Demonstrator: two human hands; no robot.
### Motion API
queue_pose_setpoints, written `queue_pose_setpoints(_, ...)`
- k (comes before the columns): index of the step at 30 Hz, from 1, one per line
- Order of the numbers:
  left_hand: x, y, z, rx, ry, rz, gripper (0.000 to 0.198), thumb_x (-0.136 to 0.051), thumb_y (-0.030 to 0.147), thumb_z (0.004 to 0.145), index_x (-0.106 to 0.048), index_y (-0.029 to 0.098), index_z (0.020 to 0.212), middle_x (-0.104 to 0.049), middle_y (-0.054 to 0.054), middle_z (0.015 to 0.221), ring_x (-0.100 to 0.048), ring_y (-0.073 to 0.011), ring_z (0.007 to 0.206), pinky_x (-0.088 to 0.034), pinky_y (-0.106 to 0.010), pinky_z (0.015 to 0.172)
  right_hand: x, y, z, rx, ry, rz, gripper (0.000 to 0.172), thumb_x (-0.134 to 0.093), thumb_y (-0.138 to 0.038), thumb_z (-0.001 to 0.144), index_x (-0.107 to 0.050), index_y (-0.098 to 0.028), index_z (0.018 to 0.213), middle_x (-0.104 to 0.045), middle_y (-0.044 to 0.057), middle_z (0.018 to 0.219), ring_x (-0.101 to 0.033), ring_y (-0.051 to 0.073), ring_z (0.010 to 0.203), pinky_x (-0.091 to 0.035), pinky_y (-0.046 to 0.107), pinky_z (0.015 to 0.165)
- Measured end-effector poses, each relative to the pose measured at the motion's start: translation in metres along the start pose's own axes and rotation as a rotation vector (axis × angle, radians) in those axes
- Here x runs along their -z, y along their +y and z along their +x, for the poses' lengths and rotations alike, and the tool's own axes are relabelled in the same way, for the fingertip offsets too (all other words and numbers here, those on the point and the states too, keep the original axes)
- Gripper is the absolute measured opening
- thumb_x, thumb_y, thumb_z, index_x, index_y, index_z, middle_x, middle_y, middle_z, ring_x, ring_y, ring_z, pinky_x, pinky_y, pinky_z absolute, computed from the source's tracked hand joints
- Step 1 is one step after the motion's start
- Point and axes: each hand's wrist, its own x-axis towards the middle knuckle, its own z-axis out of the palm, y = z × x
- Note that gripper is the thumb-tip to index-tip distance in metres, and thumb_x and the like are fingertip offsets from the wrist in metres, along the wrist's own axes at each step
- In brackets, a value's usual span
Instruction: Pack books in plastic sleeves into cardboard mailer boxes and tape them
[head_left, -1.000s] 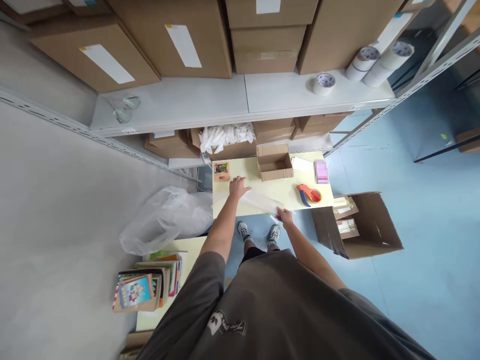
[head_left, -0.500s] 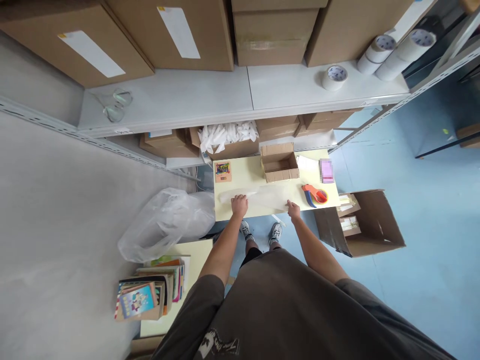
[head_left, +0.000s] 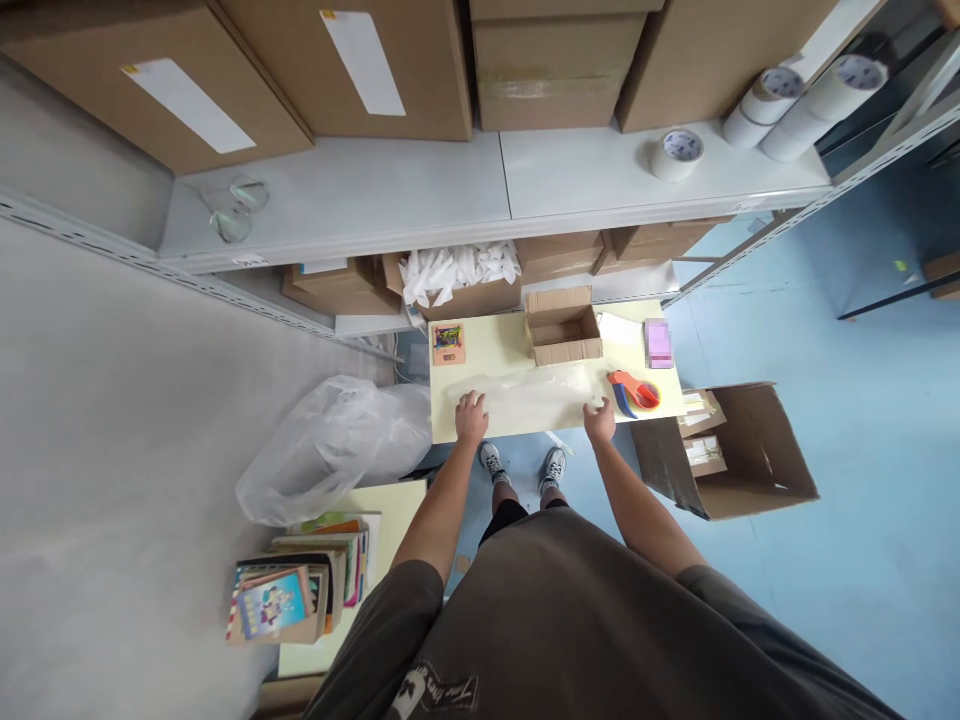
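Note:
A sheet of clear plastic film lies stretched out across the cream table. At the film's left end, my left hand rests with its fingers spread, palm down. My right hand is beside the film's right end, thumb and forefinger apart. Just right of that hand lies an orange and blue tape dispenser. Behind the film stands a small open cardboard box. A colourful card is at the table's back left, and a purple pack at its back right.
A large open carton with packets inside stands on the floor at right. To the left are a bulging clear plastic bag and a stack of books. Shelving with cartons and tape rolls rises behind the table.
The film is spread flatter and wider. My right hand has shifted slightly right and its pinch has loosened. The left hand's fingers have spread and moved slightly left.

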Motion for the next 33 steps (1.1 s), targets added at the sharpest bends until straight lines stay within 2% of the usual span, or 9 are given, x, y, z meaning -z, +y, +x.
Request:
queue_pose_setpoints(2, -0.003, 0.0, 0.004, -0.035, -0.052, -0.009, 0.082, -0.078, 0.04, 0.088, -0.048, 0.026, 0.163, -0.029, -0.013, 0.177, -0.02, -0.0387, 0.163, -0.033, -0.052, 0.128, -0.004, -0.009, -0.002, 0.194, 0.077, -0.152, 0.059, -0.051, -0.042, 0.098, -0.057, -0.015, 0.15, -0.064, 0.022, 0.144, -0.058, 0.036, 0.136, -0.046, 0.048, 0.112)
queue_pose_setpoints(3, -0.005, 0.0, 0.007, -0.042, -0.091, -0.011, 0.092, -0.083, 0.042, 0.083, -0.044, 0.027, 0.165, -0.022, -0.012, 0.179, -0.015, -0.04, 0.165, -0.032, -0.053, 0.129, -0.008, -0.015, -0.003, 0.308, 0.047, -0.216, 0.057, -0.05, -0.04, 0.098, -0.058, -0.017, 0.15, -0.059, 0.02, 0.151, -0.051, 0.035, 0.143, -0.042, 0.049, 0.117)
queue_pose_setpoints(6, -0.01, -0.002, 0.017, -0.074, -0.186, 0.002, 0.116, -0.094, 0.05, 0.07, -0.038, 0.03, 0.169, -0.014, -0.012, 0.182, -0.006, -0.0443, 0.166, -0.027, -0.057, 0.13, -0.027, -0.033, 0.002, 0.607, -0.262, -0.347, 0.059, -0.06, -0.039, 0.097, -0.057, -0.023, 0.154, -0.042, 0.014, 0.17, -0.031, 0.035, 0.159, -0.034, 0.052, 0.125)
queue_pose_setpoints(10, -0.013, -0.014, 0.021, -0.082, -0.182, 0.032, 0.126, -0.097, 0.055, 0.065, -0.032, 0.033, 0.171, -0.01, -0.011, 0.182, -0.002, -0.044, 0.167, -0.023, -0.058, 0.131, -0.04, -0.033, 0.024, 0.579, -0.446, -0.555, 0.096, -0.077, -0.057, 0.087, -0.038, -0.026, 0.168, -0.012, 0.013, 0.182, -0.006, 0.04, 0.167, -0.022, 0.06, 0.128)
queue_pose_setpoints(14, -0.015, -0.028, 0.016, -0.023, -0.163, 0.03, 0.13, -0.095, 0.058, 0.065, -0.025, 0.035, 0.173, -0.004, -0.009, 0.183, 0.002, -0.0434, 0.167, -0.018, -0.06, 0.132, -0.037, -0.014, 0.044, 0.593, -0.492, -0.643, 0.119, -0.084, -0.066, 0.078, -0.024, -0.027, 0.173, 0.0, 0.013, 0.182, 0.002, 0.04, 0.167, -0.015, 0.06, 0.13)
queue_pose_setpoints(21, -0.015, -0.028, 0.008, -0.023, -0.164, 0.026, 0.14, -0.097, 0.062, 0.059, -0.024, 0.032, 0.174, -0.001, -0.012, 0.183, 0.003, -0.0464, 0.166, -0.015, -0.06, 0.132, -0.038, -0.016, 0.043, 0.554, -0.483, -0.634, 0.115, -0.085, -0.062, 0.078, -0.028, -0.026, 0.172, -0.004, 0.015, 0.182, 0.001, 0.042, 0.167, -0.015, 0.064, 0.129)
queue_pose_setpoints(25, -0.006, -0.024, -0.002, -0.05, -0.077, -0.029, 0.124, -0.089, 0.068, 0.069, -0.03, 0.03, 0.172, -0.008, -0.011, 0.182, 0.0, -0.045, 0.166, -0.013, -0.061, 0.133, -0.041, -0.034, 0.018, 0.582, -0.358, -0.513, 0.082, -0.074, -0.045, 0.091, -0.044, -0.022, 0.164, -0.023, 0.017, 0.178, -0.012, 0.04, 0.166, -0.019, 0.064, 0.129)
queue_pose_setpoints(28, 0.004, -0.027, -0.009, -0.02, 0.064, -0.156, 0.096, -0.07, 0.067, 0.09, -0.036, 0.027, 0.17, -0.02, -0.011, 0.18, -0.008, -0.0386, 0.167, -0.019, -0.055, 0.133, -0.055, -0.059, -0.01, 0.646, -0.313, -0.314, 0.062, -0.063, -0.04, 0.097, -0.056, -0.021, 0.156, -0.039, 0.015, 0.172, -0.03, 0.034, 0.161, -0.031, 0.055, 0.129)
queue_pose_setpoints(33, 0.028, -0.056, 0.004, 0.164, 0.307, -0.439, 0.073, -0.047, 0.052, 0.106, -0.032, 0.022, 0.17, -0.033, -0.014, 0.176, -0.025, -0.0306, 0.165, -0.027, -0.049, 0.132, -0.103, -0.126, -0.044, 0.679, -0.385, -0.093, 0.058, -0.059, -0.044, 0.099, -0.061, -0.024, 0.153, -0.044, 0.009, 0.17, -0.045, 0.03, 0.153, -0.04, 0.046, 0.126)
